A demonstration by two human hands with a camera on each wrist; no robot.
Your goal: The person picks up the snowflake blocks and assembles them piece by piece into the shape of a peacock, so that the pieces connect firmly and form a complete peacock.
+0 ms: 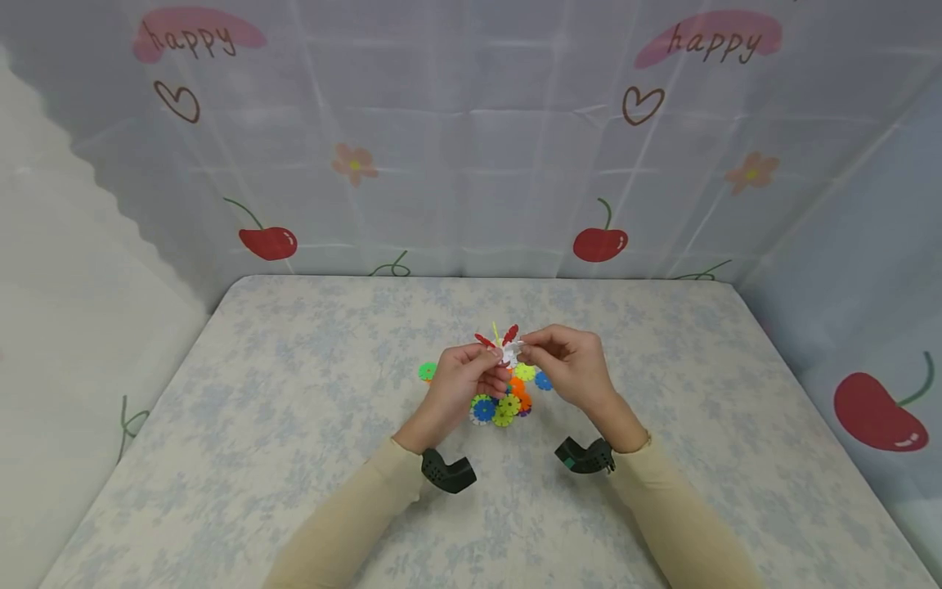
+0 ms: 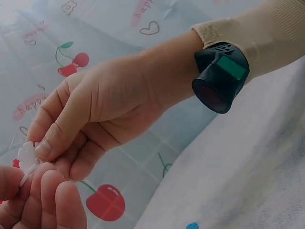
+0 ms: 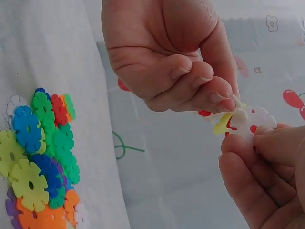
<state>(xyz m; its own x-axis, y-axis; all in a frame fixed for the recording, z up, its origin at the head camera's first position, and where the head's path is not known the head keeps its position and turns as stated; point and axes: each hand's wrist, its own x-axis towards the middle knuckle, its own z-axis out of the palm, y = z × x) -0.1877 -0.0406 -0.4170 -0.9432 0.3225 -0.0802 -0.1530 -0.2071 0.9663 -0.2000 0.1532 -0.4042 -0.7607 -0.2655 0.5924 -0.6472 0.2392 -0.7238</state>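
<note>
Both hands meet at a small cluster of notched, flower-shaped plastic discs, held up above a pile. My left hand [image 1: 469, 375] pinches the cluster between thumb and fingers, its other fingers curled below. Red discs [image 1: 511, 334] and a yellow disc [image 1: 495, 330] stick up from a white disc [image 3: 259, 118]. From the other side, my right hand [image 1: 572, 356] pinches white plastic between thumb and index finger. In the left wrist view, white disc [image 2: 27, 159] shows between both hands' fingertips. Fingers partly hide where the pieces join.
Beneath the hands lies a pile of loose discs in several colours, with a blue disc [image 1: 482, 409] and a yellow-green disc [image 3: 29, 183] on top. A green disc [image 1: 428, 371] sits at its left. The patterned tablecloth [image 1: 309, 393] reaches back to a printed curtain [image 1: 471, 164].
</note>
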